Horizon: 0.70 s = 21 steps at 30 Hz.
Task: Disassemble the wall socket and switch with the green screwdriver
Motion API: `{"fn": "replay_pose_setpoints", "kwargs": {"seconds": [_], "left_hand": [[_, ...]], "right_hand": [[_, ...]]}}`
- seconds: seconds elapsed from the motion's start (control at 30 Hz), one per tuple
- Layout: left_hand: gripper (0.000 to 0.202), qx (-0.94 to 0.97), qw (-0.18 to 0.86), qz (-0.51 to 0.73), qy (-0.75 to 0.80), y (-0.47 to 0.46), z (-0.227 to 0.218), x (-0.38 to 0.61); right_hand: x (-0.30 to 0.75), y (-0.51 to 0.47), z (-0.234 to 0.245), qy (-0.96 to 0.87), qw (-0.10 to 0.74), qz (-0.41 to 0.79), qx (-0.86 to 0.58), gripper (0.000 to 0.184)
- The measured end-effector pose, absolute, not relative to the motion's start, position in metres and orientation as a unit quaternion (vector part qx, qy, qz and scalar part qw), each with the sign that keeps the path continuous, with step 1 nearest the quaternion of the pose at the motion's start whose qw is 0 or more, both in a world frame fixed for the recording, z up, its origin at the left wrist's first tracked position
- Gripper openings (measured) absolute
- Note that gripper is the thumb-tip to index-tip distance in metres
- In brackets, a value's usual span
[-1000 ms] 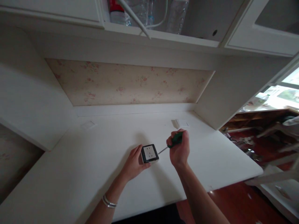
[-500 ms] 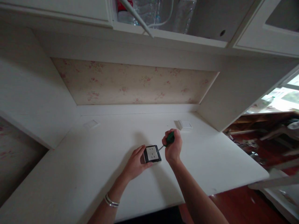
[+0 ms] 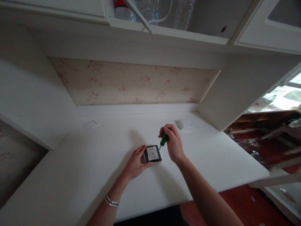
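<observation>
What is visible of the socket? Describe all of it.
The socket is square, with a white slotted face, dark border and pale side, plastic by its look. It sits face up on the white tabletop. The left hand grips its left side; the tip of the green-handled screwdriver appears to meet its right border.

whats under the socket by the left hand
A strip of white base shows along the near edge of the socket, with the white desk around it. What lies directly underneath is covered, and the left hand hides part of one side.
</observation>
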<state>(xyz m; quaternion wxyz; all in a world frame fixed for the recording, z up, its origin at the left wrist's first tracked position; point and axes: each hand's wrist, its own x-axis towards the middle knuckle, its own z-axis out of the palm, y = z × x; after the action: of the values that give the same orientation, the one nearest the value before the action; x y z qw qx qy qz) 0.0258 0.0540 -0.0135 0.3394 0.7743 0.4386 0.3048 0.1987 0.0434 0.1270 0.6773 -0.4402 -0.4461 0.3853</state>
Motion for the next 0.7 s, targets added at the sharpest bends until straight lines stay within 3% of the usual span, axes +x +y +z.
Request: {"fn": "replay_pose_setpoints", "kwargs": {"seconds": [0.17,0.3,0.53,0.6,0.7], "left_hand": [[0.080,0.771,0.353,0.292,0.443,0.053,-0.010,0.026],[0.080,0.773,0.355,0.296,0.434,0.054,-0.013,0.025],[0.077,0.779,0.356,0.289,0.429,0.054,-0.013,0.024],[0.077,0.780,0.351,0.287,0.431,0.053,-0.014,0.023],[0.077,0.781,0.348,0.288,0.432,0.053,-0.015,0.023]], "right_hand": [[0.200,0.050,0.128,-0.430,0.679,0.377,-0.461,0.028],[0.203,0.055,0.128,-0.458,0.632,0.373,-0.501,0.035],[0.223,0.066,0.135,-0.514,0.542,0.514,-0.421,0.036],[0.227,0.068,0.144,-0.570,0.480,0.485,-0.458,0.033],[0.230,0.068,0.167,-0.683,0.326,0.288,-0.587,0.032]]}}
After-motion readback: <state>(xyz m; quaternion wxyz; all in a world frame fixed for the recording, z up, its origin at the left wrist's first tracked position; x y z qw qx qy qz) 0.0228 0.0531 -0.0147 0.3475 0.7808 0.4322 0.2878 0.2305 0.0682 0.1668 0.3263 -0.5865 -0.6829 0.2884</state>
